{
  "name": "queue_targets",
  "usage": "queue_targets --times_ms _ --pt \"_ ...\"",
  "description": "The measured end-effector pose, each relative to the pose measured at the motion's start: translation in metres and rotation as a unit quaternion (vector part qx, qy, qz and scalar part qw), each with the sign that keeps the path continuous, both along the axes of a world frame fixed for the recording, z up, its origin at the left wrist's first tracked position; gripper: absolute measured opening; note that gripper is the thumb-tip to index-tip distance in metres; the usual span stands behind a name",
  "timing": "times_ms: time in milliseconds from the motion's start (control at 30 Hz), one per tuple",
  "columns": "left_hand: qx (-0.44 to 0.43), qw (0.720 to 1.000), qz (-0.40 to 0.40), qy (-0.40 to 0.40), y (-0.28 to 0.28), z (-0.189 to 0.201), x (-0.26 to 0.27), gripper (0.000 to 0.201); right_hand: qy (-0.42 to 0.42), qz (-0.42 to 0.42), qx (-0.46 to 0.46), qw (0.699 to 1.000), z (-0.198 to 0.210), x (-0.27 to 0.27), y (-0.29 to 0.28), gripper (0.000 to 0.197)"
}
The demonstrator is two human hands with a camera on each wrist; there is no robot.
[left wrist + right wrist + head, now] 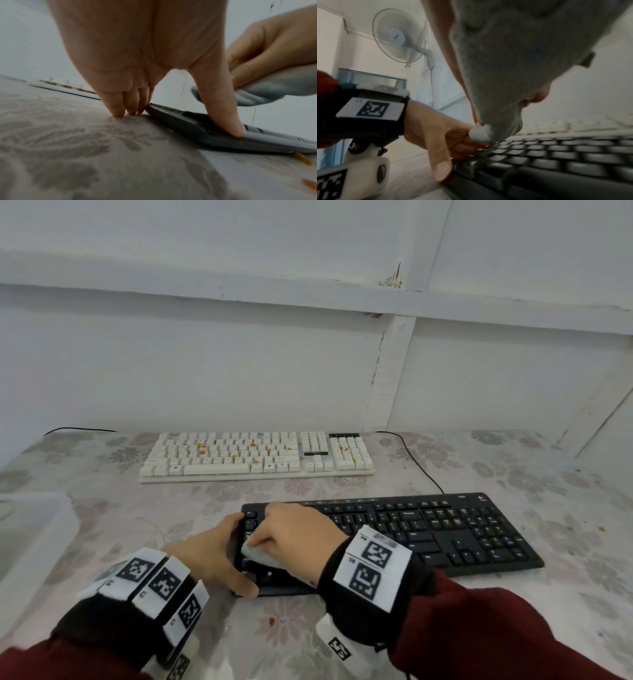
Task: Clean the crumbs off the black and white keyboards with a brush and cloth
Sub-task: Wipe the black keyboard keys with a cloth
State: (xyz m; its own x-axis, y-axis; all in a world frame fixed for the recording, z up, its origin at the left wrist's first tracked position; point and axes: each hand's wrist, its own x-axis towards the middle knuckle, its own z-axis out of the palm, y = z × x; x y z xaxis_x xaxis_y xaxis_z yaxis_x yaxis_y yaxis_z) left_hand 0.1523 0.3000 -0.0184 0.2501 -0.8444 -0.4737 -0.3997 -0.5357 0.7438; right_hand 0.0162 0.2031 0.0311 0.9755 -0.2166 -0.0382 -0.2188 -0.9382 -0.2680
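The black keyboard (445, 535) lies near me on the flowered tablecloth. My left hand (234, 554) braces its left end: the thumb (238, 129) presses on the near corner, and straight fingers (118, 108) touch the cloth by the far corner. My right hand (294, 534) grips a bunched pale grey cloth (260, 556) and holds it on the leftmost keys. In the right wrist view the cloth (513, 60) hangs down to the key rows (556, 155). Farther back lies the white keyboard (239, 455) with orange crumbs (202, 451) on its keys. No brush is in view.
A black cable (419, 465) runs from the black keyboard past the white one's right end. Orange crumbs (271, 621) lie on the tablecloth in front of the black keyboard. A translucent container (30, 529) stands at the left table edge. A wall fan (399, 35) hangs behind.
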Motion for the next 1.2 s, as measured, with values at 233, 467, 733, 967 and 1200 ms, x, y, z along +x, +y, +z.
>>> queue_targets --times_ms 233,467,733,967,1200 --pt "-0.004 1.000 0.020 -0.017 -0.002 -0.004 -0.001 0.125 0.039 -0.006 -0.013 0.999 -0.017 0.002 0.003 0.028" --pt "-0.013 1.000 -0.005 0.001 0.000 -0.004 0.001 0.151 0.057 -0.034 -0.043 0.997 -0.001 -0.055 -0.032 0.030" --pt "-0.001 1.000 0.001 -0.031 0.000 -0.002 -0.002 0.136 0.053 -0.053 0.028 0.997 0.019 -0.047 -0.038 0.027" --pt "-0.005 0.999 -0.001 -0.036 0.000 0.001 -0.001 0.130 0.076 0.038 0.009 0.996 -0.009 0.019 0.009 0.029" --pt "-0.012 0.999 0.013 -0.037 0.000 -0.002 -0.004 0.115 0.049 0.020 -0.053 0.997 -0.003 -0.019 -0.010 0.032"
